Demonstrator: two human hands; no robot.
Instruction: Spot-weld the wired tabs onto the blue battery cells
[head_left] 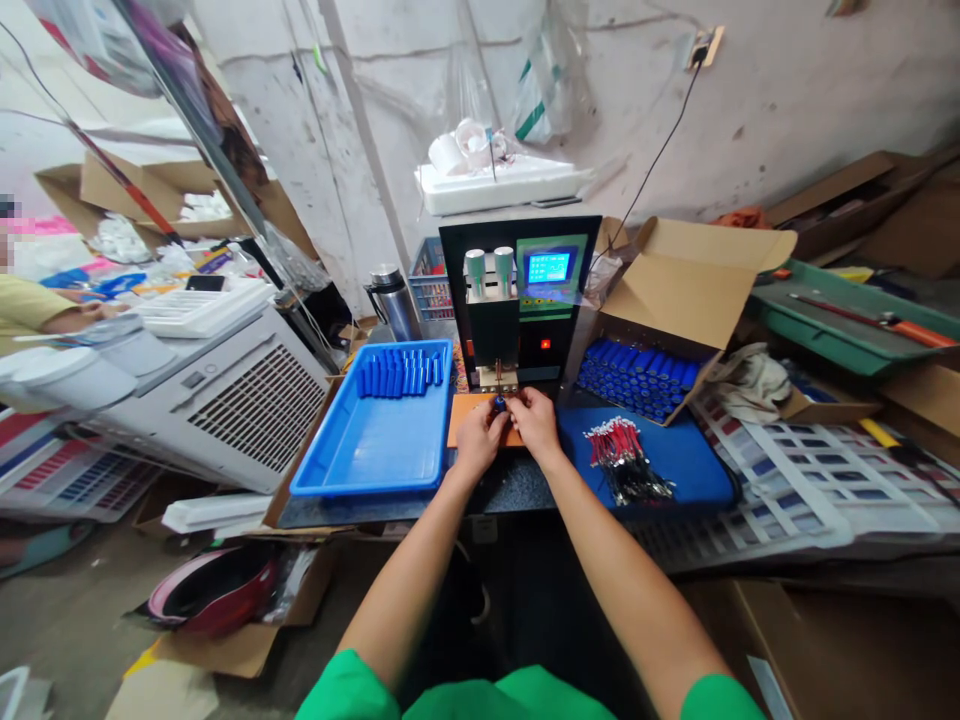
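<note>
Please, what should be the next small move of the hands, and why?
I would probably line up the blue cell with the copper-coloured pins: the left hand and right hand have it between their fingertips, over the orange board and close to the pins, but contact is too small to tell.

On the bright blue screen [548,267] of the black machine [529,335], past our fingers [517,407] and a bit to the right, we see tiny light marks [556,267]. They are too small to read as words or numbers.
</note>
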